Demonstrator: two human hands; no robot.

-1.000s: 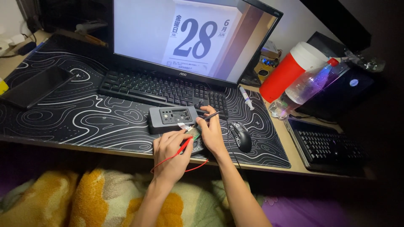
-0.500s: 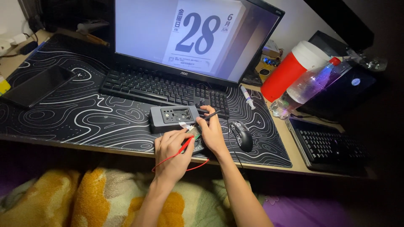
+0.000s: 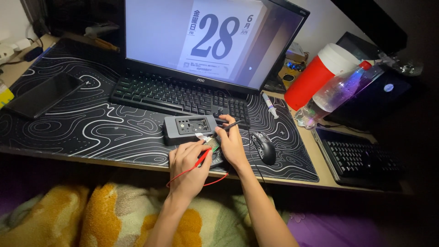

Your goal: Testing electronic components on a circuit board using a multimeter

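left hand (image 3: pixel 186 162) pinches a red probe (image 3: pixel 202 158); right hand (image 3: pixel 232 144) grips a black probe (image 3: pixel 230 126).

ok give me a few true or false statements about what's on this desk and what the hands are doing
1. The left hand holds a red probe with a red wire trailing off the desk edge. True.
2. The right hand holds a black probe. True.
3. The grey box sits behind the monitor. False: it lies on the patterned mat, in front of the keyboard.
4. The mouse lies to the left of both hands. False: it is to the right of them.
5. A clear bottle leans by a red jug with a white lid. True.
6. The dark phone is in the left hand. False: it lies untouched at the mat's far left.
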